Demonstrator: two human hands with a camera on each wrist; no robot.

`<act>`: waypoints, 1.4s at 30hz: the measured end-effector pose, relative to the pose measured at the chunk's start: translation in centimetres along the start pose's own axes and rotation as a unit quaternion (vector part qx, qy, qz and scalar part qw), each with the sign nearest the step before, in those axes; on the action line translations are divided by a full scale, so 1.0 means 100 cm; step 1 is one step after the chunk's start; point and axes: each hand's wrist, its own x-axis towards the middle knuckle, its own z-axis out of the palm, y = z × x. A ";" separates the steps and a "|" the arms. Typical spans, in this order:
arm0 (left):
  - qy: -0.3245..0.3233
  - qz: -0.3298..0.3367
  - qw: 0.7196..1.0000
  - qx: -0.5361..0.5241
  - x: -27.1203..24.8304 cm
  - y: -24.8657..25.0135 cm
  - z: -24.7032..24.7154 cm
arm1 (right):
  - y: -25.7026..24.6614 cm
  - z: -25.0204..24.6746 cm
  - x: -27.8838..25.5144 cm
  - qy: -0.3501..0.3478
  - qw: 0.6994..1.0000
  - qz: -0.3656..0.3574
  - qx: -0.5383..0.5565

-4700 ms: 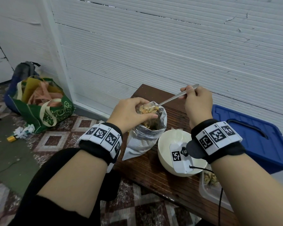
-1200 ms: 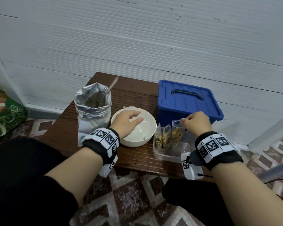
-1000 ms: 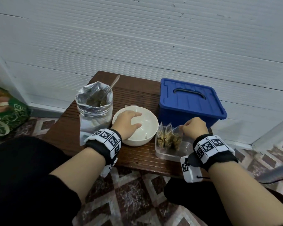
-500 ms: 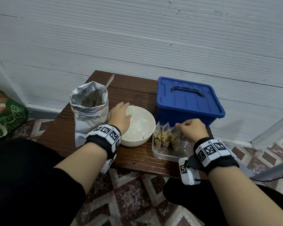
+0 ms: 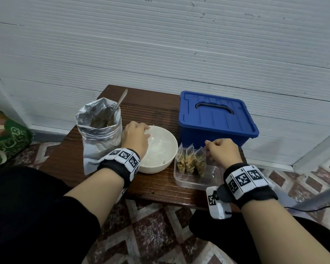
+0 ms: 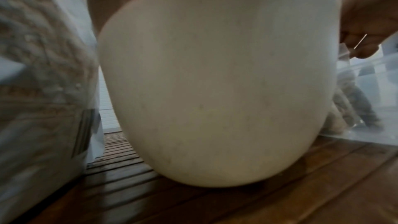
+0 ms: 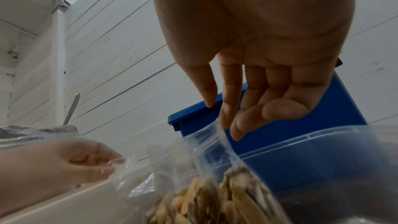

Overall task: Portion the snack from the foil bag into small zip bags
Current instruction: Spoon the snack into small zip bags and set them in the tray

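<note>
Nearest, on the table point(image 5: 160, 187): right hand point(image 5: 222, 152), grip loosely curled, just letting go of a filled zip bag point(image 5: 200, 163) standing in the clear tray point(image 5: 196, 181) (beside two more). Left hand point(image 5: 134, 139) reaching into the bowl point(image 5: 160, 149), pinching an empty bag point(image 7: 124, 165). Farther left, foil bag point(image 5: 101, 138) standing open, holding a spoon point(image 5: 120, 101).

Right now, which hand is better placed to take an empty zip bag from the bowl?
Left hand: it is already in the white bowl; the right hand is at the filled bags.
</note>
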 end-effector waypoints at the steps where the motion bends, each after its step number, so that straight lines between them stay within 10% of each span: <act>1: 0.006 -0.001 1.000 -0.025 0.000 0.003 -0.002 | -0.002 0.000 -0.001 0.006 1.000 -0.009 -0.008; 11: 0.050 0.005 0.946 -0.321 -0.005 0.050 -0.027 | -0.041 0.003 -0.030 0.062 0.977 -0.196 0.050; 30: -0.035 -0.093 0.838 -0.537 -0.018 0.065 -0.030 | -0.043 -0.002 -0.031 -0.003 0.973 -0.139 0.187; 42: -0.039 -0.102 0.887 -0.448 -0.022 0.063 -0.030 | -0.040 -0.004 -0.030 0.010 0.974 -0.129 0.187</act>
